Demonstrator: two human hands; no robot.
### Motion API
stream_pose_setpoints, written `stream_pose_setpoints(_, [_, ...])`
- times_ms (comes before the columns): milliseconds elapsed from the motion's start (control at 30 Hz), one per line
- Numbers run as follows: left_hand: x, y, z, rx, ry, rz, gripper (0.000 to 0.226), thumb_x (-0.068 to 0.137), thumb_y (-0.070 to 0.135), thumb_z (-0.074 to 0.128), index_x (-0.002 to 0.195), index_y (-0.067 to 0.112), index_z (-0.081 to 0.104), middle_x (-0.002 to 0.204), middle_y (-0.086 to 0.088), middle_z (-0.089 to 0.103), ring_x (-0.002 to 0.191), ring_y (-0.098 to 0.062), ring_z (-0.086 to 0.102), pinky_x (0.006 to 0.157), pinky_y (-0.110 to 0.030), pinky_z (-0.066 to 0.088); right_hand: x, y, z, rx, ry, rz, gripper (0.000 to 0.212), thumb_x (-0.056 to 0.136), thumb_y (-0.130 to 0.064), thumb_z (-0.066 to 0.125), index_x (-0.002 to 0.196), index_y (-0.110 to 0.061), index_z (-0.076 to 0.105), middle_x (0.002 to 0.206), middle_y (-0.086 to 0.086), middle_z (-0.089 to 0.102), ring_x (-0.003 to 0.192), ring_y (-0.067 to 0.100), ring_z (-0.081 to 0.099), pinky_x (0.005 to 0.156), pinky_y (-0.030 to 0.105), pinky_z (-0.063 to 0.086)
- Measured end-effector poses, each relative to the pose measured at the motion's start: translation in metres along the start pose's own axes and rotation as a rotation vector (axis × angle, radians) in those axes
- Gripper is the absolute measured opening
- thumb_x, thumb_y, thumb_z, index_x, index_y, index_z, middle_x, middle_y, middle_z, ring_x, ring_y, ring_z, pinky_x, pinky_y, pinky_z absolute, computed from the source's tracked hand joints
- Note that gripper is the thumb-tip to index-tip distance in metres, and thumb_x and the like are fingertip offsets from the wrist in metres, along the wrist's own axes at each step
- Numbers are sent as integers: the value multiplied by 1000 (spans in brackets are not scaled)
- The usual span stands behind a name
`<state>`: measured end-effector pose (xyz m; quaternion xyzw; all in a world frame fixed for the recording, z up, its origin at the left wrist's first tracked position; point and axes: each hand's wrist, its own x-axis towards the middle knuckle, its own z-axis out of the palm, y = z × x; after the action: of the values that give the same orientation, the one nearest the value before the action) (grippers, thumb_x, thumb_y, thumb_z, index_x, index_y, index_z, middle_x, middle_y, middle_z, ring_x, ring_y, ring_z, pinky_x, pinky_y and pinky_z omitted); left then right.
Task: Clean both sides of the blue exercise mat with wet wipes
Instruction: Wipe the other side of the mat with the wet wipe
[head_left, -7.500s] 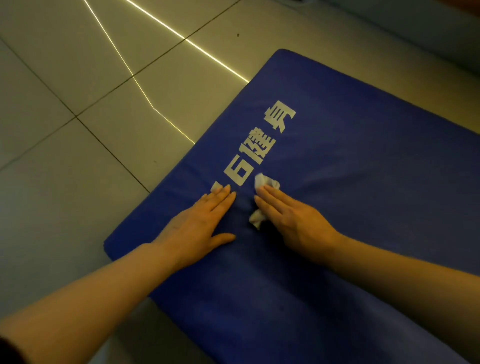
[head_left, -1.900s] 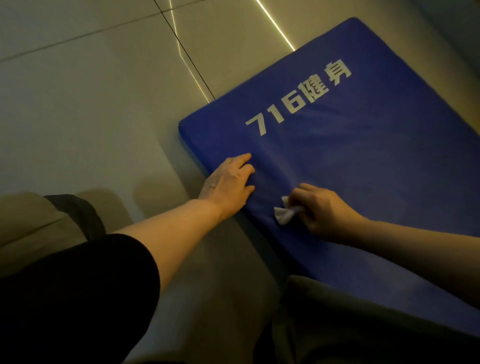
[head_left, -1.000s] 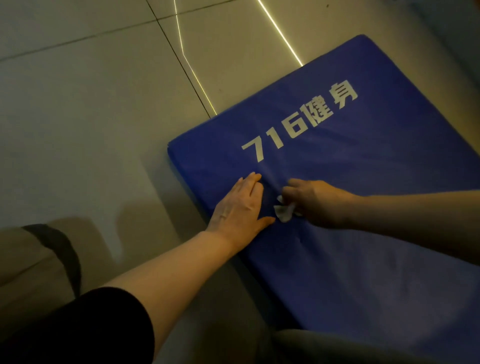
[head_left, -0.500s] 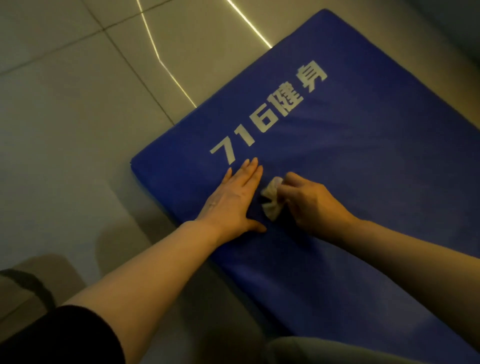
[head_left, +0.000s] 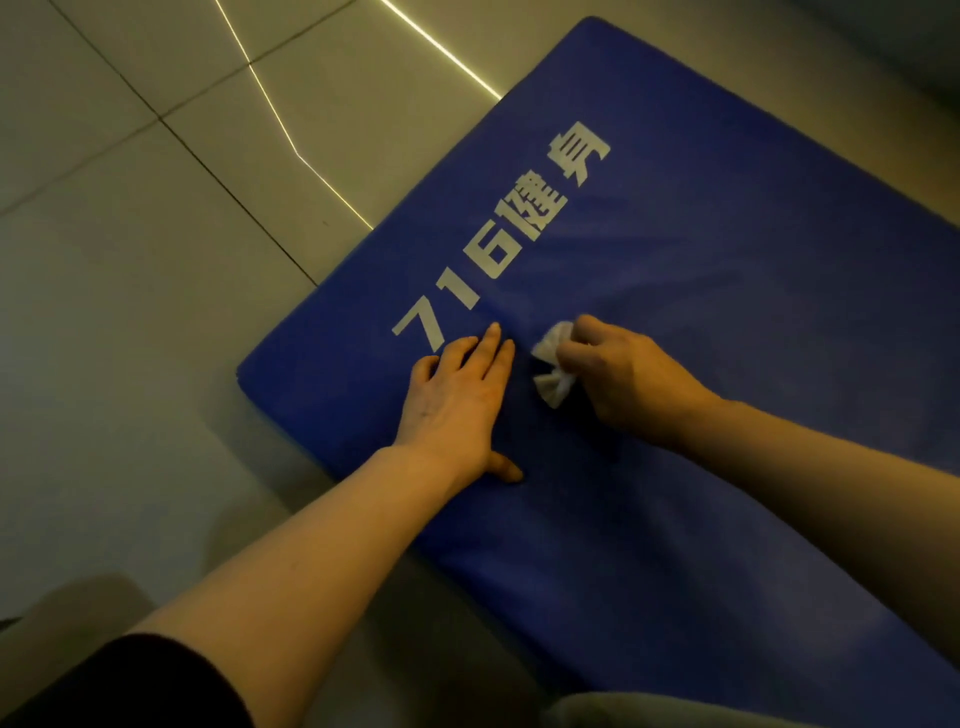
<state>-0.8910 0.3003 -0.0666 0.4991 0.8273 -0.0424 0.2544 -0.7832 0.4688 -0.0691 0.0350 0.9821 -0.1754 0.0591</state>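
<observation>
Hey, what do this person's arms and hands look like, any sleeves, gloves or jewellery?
Both hands are bare, with no gloves. The left hand leads to a bare forearm that ends in a short dark sleeve near the elbow. The right hand also has a bare forearm, and no sleeve shows on that side. No watch or bracelet is visible; any ring is too small to tell.

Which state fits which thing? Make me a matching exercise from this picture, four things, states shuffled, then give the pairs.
Things:
1. left hand
2. right hand
3. wet wipe
4. white lettering

States:
A. crumpled, white, pinched between fingers
B. printed on the blue mat, beyond both hands
C. flat on the mat, fingers straight
D. fingers curled round something

Pairs: 1-C, 2-D, 3-A, 4-B
</observation>
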Motion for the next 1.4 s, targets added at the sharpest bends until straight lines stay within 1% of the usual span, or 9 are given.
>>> stream_pose_setpoints(100, [6, -2, 0, 35, -10, 32, 131, 66, 66, 72, 153, 19, -14, 160, 1, -21, 147, -26, -4, 120, -45, 8, -38, 7, 2, 40, 16, 74, 22, 66, 10, 67, 79, -5, 57, 81, 12, 50, 55, 27, 45, 41, 37, 43])
stream_pose_setpoints(233, [16, -2, -3, 94, -47, 92, 137, 64, 67, 73, 151, 18, -21, 156, -2, -31, 143, -26, -28, 118, -54, -7, -18, 11, 0, -1, 22, 107, 18, 70, 4, 69, 82, -1, 57, 81, 18, 50, 59, 22, 36, 45, 34, 40])
stream_pose_setpoints(333, [24, 0, -8, 112, -111, 120, 142, 60, 66, 76, 150, 17, -22, 155, -3, -32, 142, -27, -31, 115, -57, -10, 22, 15, -10, -31, 27, 87, 11, 82, -4, 63, 91, -1, 57, 91, 17, 49, 66, 25, 42, 54, 35, 37])
stream_pose_setpoints(467, [32, -1, -14, 100, -135, 145, 139, 57, 70, 75, 153, 21, -12, 160, -1, -20, 147, -28, -16, 117, -58, -4, 19, 22, -19, -29, -111, 155, 8, 87, -10, 57, 95, -7, 55, 99, 9, 47, 74, 27, 49, 61, 37, 41])
stream_pose_setpoints(633, [38, 0, -9, -46, 105, 84, 84, 81, 66, 56, 149, 28, 25, 156, 5, 20, 141, -24, 18, 119, -54, 5, -19, 23, -11, 131, 7, 203, 6, 75, -3, 61, 76, -4, 54, 84, 10, 50, 62, 30, 49, 52, 41, 44])
stream_pose_setpoints(833, [46, 10, -4, -58, 240, 34, 68, 81, 63, 58, 135, 26, 43, 136, 4, 42, 124, -26, 35, 117, -58, 11, 26, 40, -14, 68, 66, 200, 9, 83, -5, 57, 93, -6, 55, 96, 11, 48, 72, 30, 49, 58, 41, 41])
stream_pose_setpoints(1100, [58, 13, 18, -4, 454, 2, 61, 84, 47, 52, 136, 15, 54, 109, -10, 56, 95, -37, 52, 101, -70, 32, -20, 72, -11, 75, 332, 664, 9, 84, -5, 55, 93, -3, 58, 92, 11, 47, 77, 35, 51, 63, 31, 32])
stream_pose_setpoints(1300, [63, 11, 12, -80, 465, 47, 55, 79, 41, 70, 128, 19, 59, 119, -14, 51, 114, -35, 44, 105, -72, 23, 39, 19, -3, 120, 221, 308, 21, 95, -25, 50, 92, -5, 52, 93, 9, 46, 69, 26, 48, 57, 36, 38])
stream_pose_setpoints(1400, [69, 9, 8, -103, 457, 105, 55, 79, 43, 68, 125, 15, 61, 145, -15, 43, 139, -35, 32, 110, -66, 8, 33, 44, -8, 93, 255, 404, 11, 90, -13, 53, 91, -2, 56, 98, 15, 50, 79, 38, 53, 65, 38, 42])
